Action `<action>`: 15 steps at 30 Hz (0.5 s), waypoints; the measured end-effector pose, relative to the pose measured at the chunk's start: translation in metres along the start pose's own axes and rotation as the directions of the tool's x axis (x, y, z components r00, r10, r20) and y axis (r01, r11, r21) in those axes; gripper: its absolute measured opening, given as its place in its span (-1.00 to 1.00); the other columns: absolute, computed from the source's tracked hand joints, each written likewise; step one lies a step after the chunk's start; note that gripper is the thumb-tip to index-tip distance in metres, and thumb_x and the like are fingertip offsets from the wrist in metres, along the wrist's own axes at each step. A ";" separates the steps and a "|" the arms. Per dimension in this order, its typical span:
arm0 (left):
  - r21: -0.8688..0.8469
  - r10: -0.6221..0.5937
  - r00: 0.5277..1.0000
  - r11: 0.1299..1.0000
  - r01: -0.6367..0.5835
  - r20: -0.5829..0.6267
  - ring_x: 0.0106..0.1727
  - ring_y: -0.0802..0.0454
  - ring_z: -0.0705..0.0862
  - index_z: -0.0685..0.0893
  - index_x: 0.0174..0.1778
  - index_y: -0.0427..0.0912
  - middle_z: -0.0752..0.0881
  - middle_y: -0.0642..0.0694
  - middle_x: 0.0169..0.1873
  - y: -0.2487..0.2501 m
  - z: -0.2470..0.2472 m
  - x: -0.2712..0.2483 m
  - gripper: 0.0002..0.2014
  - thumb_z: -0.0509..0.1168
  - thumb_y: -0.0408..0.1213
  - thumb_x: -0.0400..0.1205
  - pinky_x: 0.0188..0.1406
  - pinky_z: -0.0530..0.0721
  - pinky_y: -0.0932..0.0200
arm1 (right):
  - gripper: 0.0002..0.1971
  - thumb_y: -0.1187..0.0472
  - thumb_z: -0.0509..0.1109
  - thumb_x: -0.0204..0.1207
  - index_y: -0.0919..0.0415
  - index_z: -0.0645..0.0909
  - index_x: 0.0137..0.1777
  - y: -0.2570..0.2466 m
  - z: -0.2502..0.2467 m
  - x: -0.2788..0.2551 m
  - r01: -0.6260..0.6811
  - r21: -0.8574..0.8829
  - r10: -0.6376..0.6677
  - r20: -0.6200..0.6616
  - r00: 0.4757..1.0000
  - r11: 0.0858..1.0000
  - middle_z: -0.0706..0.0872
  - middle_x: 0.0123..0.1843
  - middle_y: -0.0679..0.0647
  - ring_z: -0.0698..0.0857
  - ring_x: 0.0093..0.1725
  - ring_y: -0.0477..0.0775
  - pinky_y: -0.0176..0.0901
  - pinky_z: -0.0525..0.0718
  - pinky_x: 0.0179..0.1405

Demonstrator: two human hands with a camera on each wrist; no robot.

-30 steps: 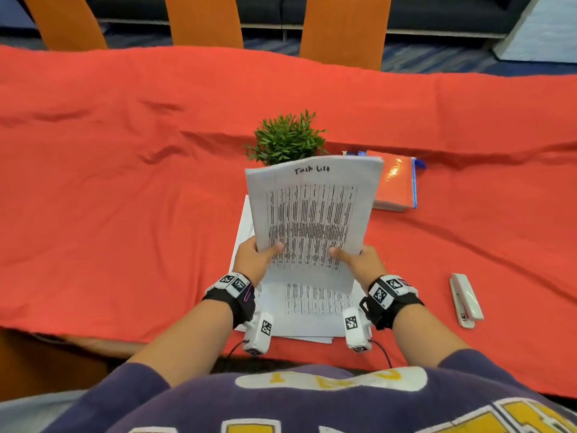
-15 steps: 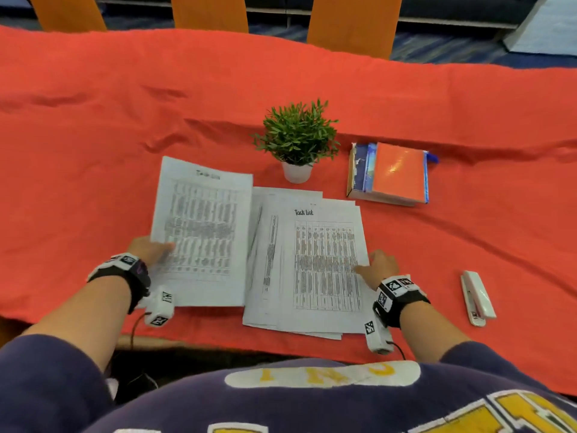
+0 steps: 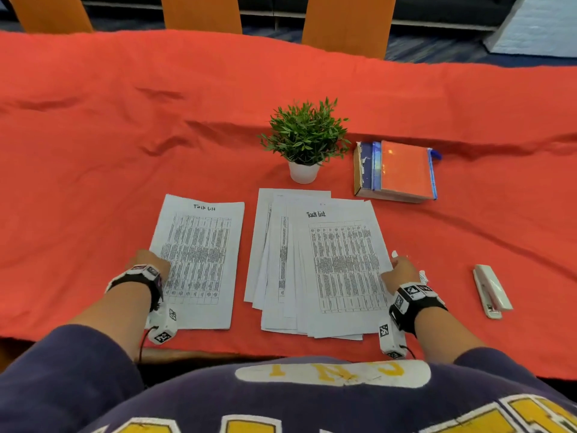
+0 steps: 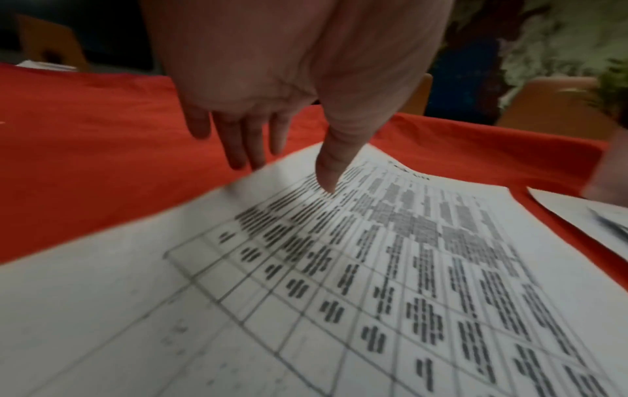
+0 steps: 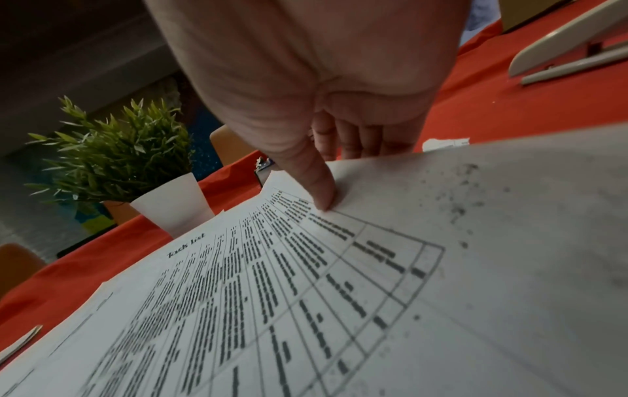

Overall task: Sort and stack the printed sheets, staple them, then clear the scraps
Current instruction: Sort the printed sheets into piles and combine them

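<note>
Thin white printed sheet under spread left hand; right hand pinching fanned stack's edge.

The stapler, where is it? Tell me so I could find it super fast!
Look at the big red tablecloth, then go to the fanned pile of printed sheets near its front edge. Just past the right hand lies the stapler, all alone. It is the only long, white plastic thing there; everything near it is flat paper.

Red-clothed surface with papers and desk items
A single printed sheet, a fanned pile of sheets, a potted plant, stacked books, a white stapler and paper scraps lie on it
</note>
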State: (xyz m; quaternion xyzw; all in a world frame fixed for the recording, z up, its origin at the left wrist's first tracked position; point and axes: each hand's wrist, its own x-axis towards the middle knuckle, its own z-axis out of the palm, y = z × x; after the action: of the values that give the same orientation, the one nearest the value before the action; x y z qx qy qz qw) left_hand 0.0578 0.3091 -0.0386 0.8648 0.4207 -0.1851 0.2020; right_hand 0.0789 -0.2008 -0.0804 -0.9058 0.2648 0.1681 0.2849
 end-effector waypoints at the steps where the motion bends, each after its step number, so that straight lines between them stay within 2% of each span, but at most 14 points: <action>1: 0.032 -0.001 0.999 0.999 0.002 -0.050 0.03 -0.27 0.62 0.54 0.05 -0.40 0.64 -0.34 0.01 0.004 0.001 -0.001 -0.70 0.36 -0.25 0.54 0.16 0.64 -0.15 | -0.83 0.44 0.29 0.51 0.34 0.60 0.06 -0.001 -0.004 -0.003 0.006 0.012 -0.006 -0.025 1.000 1.000 0.73 0.00 0.35 0.63 -0.12 0.24 -0.10 0.51 -0.22; 3: 0.098 0.033 0.993 0.995 -0.022 -0.118 0.33 -0.31 0.49 0.45 0.34 -0.33 0.51 -0.35 0.31 0.021 0.004 -0.011 -0.50 0.36 -0.19 0.53 0.37 0.48 -0.17 | -0.77 0.45 0.27 0.53 0.33 0.66 0.13 -0.001 -0.013 -0.005 0.001 0.031 0.001 -0.069 0.998 1.000 0.73 0.06 0.35 0.69 0.02 0.33 -0.03 0.61 -0.09; 5: 0.138 0.160 0.983 0.980 -0.146 -0.093 0.36 -0.30 0.51 0.47 0.41 -0.27 0.52 -0.31 0.36 0.048 0.008 -0.030 -0.47 0.35 -0.14 0.55 0.35 0.53 -0.15 | -0.78 0.44 0.27 0.54 0.31 0.72 0.06 0.001 -0.023 -0.007 0.009 0.064 -0.002 -0.110 0.994 0.998 0.76 0.12 0.33 0.70 0.13 0.36 0.04 0.66 0.07; 7: 0.116 0.315 0.949 0.943 -0.312 -0.012 0.26 -0.25 0.63 0.57 0.38 -0.17 0.61 -0.25 0.31 0.076 0.017 -0.052 -0.54 0.33 -0.10 0.57 0.25 0.63 -0.09 | -0.84 0.41 0.29 0.54 0.26 0.71 -0.08 0.004 -0.030 -0.007 0.011 0.088 0.001 -0.140 0.990 0.996 0.78 0.04 0.29 0.72 0.08 0.34 0.05 0.69 0.06; 8: 0.072 0.376 0.926 0.923 -0.378 0.033 0.22 -0.22 0.66 0.60 0.36 -0.11 0.64 -0.21 0.29 0.088 0.025 -0.065 -0.57 0.32 -0.09 0.57 0.22 0.65 -0.07 | -0.88 0.38 0.32 0.54 0.28 0.70 -0.07 0.004 -0.033 -0.006 0.003 0.105 0.011 -0.128 0.992 0.994 0.78 0.02 0.27 0.72 0.05 0.32 0.05 0.70 0.04; 9: 0.021 0.430 0.900 0.901 -0.433 0.075 0.19 -0.18 0.68 0.62 0.31 -0.05 0.65 -0.17 0.28 0.100 0.034 -0.077 -0.61 0.32 -0.08 0.57 0.20 0.67 -0.05 | -0.88 0.34 0.37 0.53 0.30 0.70 0.02 0.004 -0.034 -0.007 -0.008 0.124 0.021 -0.099 0.995 0.992 0.77 0.04 0.26 0.72 0.06 0.31 0.03 0.69 0.03; 12: -0.054 0.544 0.816 0.837 -0.545 0.196 0.22 -0.11 0.63 0.65 0.14 0.06 0.59 -0.10 0.31 0.125 0.068 -0.121 -0.75 0.33 -0.05 0.56 0.22 0.61 0.01 | -0.59 0.33 0.49 0.47 0.32 0.57 0.31 0.003 -0.028 -0.012 -0.046 0.090 0.046 0.007 0.999 0.995 0.69 0.23 0.26 0.68 0.21 0.29 -0.09 0.59 0.03; 15: -0.091 0.602 0.744 0.791 -0.604 0.291 0.32 -0.11 0.57 0.66 0.11 0.05 0.55 -0.09 0.34 0.141 0.104 -0.158 -0.79 0.33 -0.05 0.58 0.29 0.54 0.00 | -0.69 0.48 0.39 0.46 0.29 0.66 0.20 0.009 -0.023 -0.011 -0.015 0.095 0.016 -0.011 1.000 0.995 0.71 0.23 0.30 0.69 0.18 0.29 -0.06 0.65 0.06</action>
State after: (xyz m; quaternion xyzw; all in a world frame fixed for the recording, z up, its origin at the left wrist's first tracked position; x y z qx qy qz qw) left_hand 0.0643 0.0739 -0.0224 0.9159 0.0817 -0.2428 0.3091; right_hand 0.0681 -0.2168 -0.0617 -0.8902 0.2812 0.1523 0.3245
